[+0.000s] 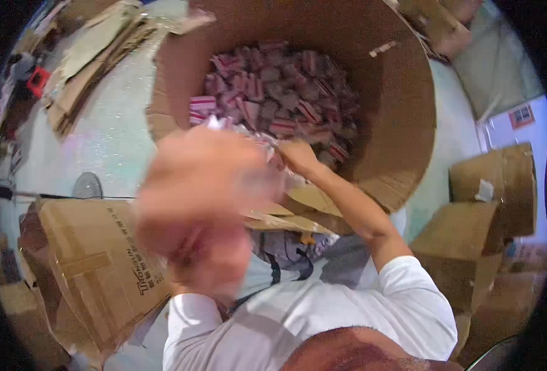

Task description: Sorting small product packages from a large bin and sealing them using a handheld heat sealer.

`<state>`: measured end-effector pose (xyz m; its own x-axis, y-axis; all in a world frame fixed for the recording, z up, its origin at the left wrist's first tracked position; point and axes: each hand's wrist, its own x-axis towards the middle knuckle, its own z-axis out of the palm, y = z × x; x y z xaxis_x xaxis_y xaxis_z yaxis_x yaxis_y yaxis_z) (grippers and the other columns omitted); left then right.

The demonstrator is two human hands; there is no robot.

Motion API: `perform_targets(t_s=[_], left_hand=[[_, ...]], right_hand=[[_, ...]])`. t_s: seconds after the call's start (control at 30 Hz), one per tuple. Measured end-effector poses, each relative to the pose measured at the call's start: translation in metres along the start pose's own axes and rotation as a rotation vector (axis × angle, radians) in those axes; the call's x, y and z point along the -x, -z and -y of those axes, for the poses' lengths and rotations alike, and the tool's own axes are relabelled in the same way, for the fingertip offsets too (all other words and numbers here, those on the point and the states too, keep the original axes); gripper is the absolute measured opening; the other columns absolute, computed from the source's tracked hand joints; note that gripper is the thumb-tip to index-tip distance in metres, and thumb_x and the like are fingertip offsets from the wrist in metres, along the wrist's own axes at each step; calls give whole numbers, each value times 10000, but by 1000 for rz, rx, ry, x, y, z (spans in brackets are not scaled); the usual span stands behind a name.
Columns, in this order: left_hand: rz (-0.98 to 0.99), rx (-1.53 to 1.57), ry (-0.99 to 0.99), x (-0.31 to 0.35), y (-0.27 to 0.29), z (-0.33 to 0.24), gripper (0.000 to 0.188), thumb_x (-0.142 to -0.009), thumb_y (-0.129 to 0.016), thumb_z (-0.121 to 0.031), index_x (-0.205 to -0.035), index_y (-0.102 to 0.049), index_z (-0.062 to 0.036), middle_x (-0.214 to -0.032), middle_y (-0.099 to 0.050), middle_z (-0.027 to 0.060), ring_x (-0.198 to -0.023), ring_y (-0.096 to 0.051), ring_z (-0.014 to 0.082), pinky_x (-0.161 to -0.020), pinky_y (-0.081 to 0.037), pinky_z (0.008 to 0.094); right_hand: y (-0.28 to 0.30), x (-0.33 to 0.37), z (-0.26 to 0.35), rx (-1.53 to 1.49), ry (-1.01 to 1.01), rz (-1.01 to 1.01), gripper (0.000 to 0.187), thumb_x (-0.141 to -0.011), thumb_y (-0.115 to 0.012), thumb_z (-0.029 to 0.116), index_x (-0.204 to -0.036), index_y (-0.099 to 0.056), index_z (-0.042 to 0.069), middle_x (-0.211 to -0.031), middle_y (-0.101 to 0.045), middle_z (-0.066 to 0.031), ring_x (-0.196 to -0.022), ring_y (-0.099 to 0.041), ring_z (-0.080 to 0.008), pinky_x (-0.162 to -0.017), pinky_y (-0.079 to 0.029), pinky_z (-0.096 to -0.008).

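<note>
A large open cardboard box (403, 123) stands in front of me, its bottom covered with several small packets (286, 93) striped in pink-red and white. My left hand (205, 173) is raised close to the view over the box's near left side, smeared by motion, so its fingers cannot be read. Just right of it, my right hand (297, 156) reaches over the near edge with curled fingers. By its fingertips is a shiny whitish wrapping (264, 139), partly hidden by my left hand; what the right fingers grip cannot be made out.
A brown carton (100, 266) stands at the near left, and stacked cartons (490, 204) line the right. Flattened cardboard sheets (94, 62) lean at the far left. A round grey disc (88, 184) lies on the pale floor (112, 136).
</note>
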<state>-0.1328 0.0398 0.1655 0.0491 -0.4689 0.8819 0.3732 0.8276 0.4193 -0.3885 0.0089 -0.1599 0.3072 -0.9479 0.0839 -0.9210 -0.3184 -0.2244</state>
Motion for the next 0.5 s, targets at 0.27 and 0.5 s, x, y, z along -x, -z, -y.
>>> perform_targets(t_s=[0.27,0.5], left_hand=[[125,-560,324,-4,4,-58,182,-768,-692,-143,-761,-513,-111,-748,-521,47,-617,-476,194,-568,-422,316],[137,-428,277,8,13,-42,148,-783,-677,-122,-865,-570,-62,-841,-583,83,-706,-550,213,-667,-467,333]], right_hand=[[113,-5,45,-171,-6,-91,234,-782,-684,134,-1015,-674,115,-950,-692,-121,-933,-648,-369,-779,-515,-461],[96,8,45,-280,-133,-118,390,-754,-715,77,-1136,-633,86,-1065,-683,-131,-997,-649,-366,-848,-521,-446]])
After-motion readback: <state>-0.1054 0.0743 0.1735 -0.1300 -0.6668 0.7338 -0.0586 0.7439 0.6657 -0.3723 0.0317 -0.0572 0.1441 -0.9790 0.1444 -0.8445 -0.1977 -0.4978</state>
